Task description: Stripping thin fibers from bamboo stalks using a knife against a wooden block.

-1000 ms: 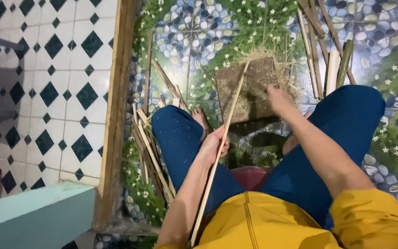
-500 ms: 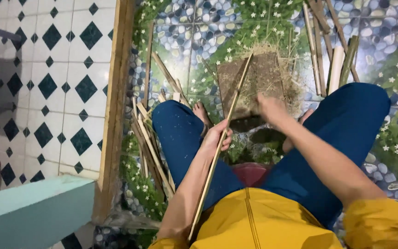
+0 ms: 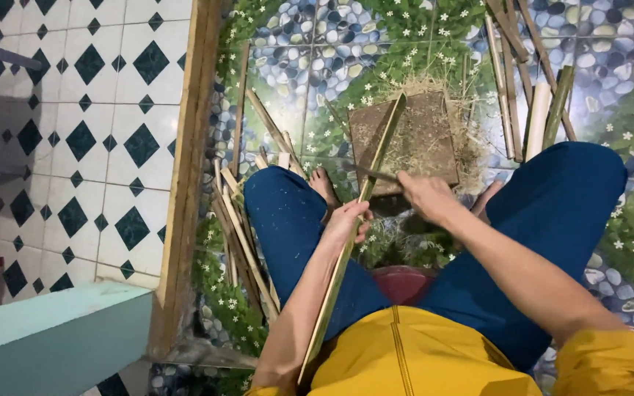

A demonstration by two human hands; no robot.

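Note:
I sit with my knees apart over a floor printed with pebbles and flowers. My left hand (image 3: 346,220) grips a long thin bamboo strip (image 3: 380,152) that runs from my lap up onto a brown wooden block (image 3: 427,139) littered with shavings. My right hand (image 3: 423,196) is closed on a dark knife (image 3: 370,173), whose blade points left and meets the strip just above my left hand.
Split bamboo strips (image 3: 238,227) lie piled beside my left leg, and more bamboo pieces (image 3: 536,103) lie at the upper right. A wooden threshold beam (image 3: 185,161) separates this floor from white diamond tiles (image 3: 75,147). A teal ledge (image 3: 53,330) is at the lower left, and a red stool (image 3: 401,282) shows between my legs.
My right hand came back from the block toward me and now holds the knife against the strip. The left hand shifted the strip slightly upward.

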